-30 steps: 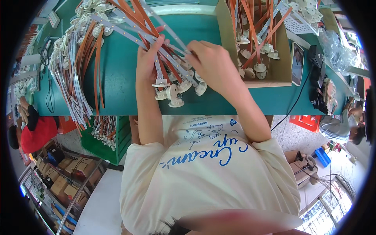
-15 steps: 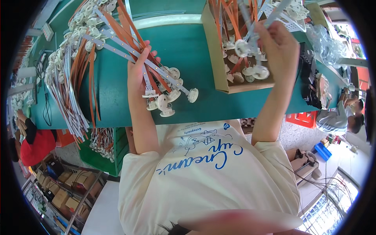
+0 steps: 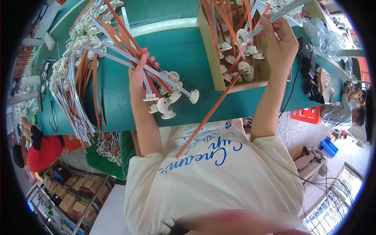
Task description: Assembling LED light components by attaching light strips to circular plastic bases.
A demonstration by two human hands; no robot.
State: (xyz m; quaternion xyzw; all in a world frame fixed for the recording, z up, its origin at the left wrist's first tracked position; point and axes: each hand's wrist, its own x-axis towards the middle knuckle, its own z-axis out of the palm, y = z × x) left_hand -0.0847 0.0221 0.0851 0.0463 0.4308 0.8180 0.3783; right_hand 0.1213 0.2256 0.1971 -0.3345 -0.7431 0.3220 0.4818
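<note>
We see our left hand (image 3: 139, 76) closed around a bunch of long thin strips (image 3: 129, 58), some white and some orange. The strips fan out to the far left over the green table (image 3: 184, 51). Little white round caps (image 3: 168, 100) hang from the near ends of the strips, just beside our left wrist.

Our right hand (image 3: 280, 39) is up over a cardboard box (image 3: 213, 66) on the far right of the table. Its fingers pinch one white strip (image 3: 274, 17) that has a white round cap (image 3: 243, 37) at its end. The box is full of more orange and white strips with caps. One orange strip (image 3: 207, 115) sticks out of the box and slants down toward our white shirt (image 3: 219, 176).

A big pile of the same strips (image 3: 74, 86) lies on the left side of the table, well apart from the box. A black cable (image 3: 291, 96) hangs off the near edge on the right. A person in a red top (image 3: 41, 150) sits low on the left.
</note>
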